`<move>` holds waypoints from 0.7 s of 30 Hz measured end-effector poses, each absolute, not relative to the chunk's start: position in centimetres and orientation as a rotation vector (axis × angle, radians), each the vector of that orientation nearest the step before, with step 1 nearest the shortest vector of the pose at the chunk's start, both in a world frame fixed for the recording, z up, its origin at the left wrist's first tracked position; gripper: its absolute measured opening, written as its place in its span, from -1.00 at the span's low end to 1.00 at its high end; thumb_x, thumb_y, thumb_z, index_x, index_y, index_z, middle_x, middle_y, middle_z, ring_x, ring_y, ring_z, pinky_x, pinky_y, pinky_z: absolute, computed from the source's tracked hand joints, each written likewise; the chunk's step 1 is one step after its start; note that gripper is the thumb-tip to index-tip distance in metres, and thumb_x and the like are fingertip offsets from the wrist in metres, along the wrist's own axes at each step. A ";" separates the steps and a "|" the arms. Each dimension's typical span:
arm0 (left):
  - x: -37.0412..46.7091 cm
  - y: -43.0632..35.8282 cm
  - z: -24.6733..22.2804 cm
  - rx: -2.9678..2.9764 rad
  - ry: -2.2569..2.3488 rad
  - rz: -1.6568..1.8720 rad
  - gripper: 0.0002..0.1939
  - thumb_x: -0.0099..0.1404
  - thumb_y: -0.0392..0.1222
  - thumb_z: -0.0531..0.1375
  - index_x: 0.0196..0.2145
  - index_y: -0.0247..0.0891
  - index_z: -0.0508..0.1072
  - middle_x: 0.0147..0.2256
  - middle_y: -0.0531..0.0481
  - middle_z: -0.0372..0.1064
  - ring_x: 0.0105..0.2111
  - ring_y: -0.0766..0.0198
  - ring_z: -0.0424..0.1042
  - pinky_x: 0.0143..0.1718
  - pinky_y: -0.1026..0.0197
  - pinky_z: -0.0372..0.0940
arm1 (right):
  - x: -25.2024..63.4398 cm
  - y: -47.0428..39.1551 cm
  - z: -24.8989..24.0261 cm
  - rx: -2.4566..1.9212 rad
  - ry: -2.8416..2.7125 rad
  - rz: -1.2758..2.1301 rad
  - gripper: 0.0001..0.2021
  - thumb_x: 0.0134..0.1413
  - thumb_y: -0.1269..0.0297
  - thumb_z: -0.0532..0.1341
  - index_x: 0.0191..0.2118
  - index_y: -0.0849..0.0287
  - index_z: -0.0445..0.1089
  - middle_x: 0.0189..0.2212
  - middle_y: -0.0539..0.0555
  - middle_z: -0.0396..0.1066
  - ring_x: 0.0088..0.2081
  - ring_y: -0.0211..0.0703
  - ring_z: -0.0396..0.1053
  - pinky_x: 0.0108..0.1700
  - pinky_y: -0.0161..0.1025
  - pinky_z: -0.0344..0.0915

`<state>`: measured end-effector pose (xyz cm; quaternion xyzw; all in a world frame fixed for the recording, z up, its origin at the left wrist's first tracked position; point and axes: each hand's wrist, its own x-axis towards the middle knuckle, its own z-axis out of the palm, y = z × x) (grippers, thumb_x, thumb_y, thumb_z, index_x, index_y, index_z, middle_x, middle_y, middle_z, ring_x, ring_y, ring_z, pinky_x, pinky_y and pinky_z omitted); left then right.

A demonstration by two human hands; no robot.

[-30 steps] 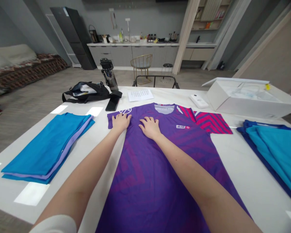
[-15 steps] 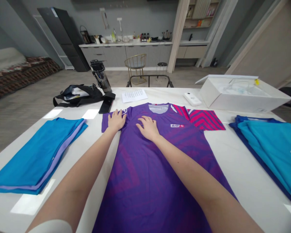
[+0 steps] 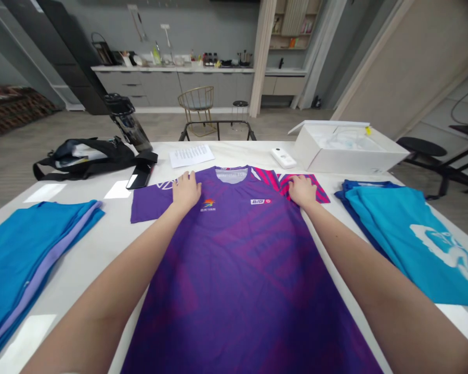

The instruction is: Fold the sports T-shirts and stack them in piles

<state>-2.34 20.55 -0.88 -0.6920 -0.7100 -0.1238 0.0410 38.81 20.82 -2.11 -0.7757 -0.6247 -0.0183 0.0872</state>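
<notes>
Your purple shirt (image 3: 234, 270) lay flat, front up, in the frame's lower centre. Your left hand (image 3: 186, 189) rested on it, fingers slightly spread; your right hand (image 3: 302, 190) curved over the striped sleeve (image 3: 321, 193), pinching or not, I couldn't tell. Light, even pressure probably suited the fabric best.

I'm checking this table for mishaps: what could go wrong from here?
Sliding the purple shirt forward might nudge the phone, which lies just beyond its plain sleeve. With the left hand and right hand near opposite shoulders, uneven pulling could wrinkle the fabric.
</notes>
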 end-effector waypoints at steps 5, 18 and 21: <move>7.7 23.7 -0.6 -2.773 -1.622 -0.473 -0.54 0.46 -0.21 0.00 0.24 -0.31 0.36 0.24 -0.26 0.33 0.25 0.04 0.31 0.28 0.03 0.21 | 44.8 22.4 -2.2 -2.435 -1.870 -0.058 -0.53 0.41 0.24 -0.10 0.28 0.12 0.33 0.24 0.32 0.32 0.21 0.25 0.19 0.15 0.25 0.18; 20.4 26.6 -2.4 -2.676 -1.789 -0.304 -0.55 0.55 -0.06 -0.09 0.18 -0.31 0.38 0.14 -0.33 0.41 0.16 -0.11 0.35 0.19 -0.17 0.21 | 49.3 21.9 -1.7 -2.525 -1.904 -0.278 -0.50 0.44 0.17 -0.16 0.09 0.26 0.45 0.02 0.38 0.49 0.14 0.28 0.25 0.13 0.23 0.13; 21.1 27.9 -2.4 -2.610 -1.741 -0.317 -0.58 0.54 -0.18 -0.10 0.18 -0.31 0.38 0.13 -0.34 0.38 0.16 -0.13 0.32 0.17 -0.18 0.19 | 50.3 23.4 -1.3 -2.504 -1.949 -0.244 -0.53 0.42 0.19 -0.11 0.14 0.22 0.44 0.10 0.38 0.43 0.17 0.27 0.25 0.14 0.22 0.15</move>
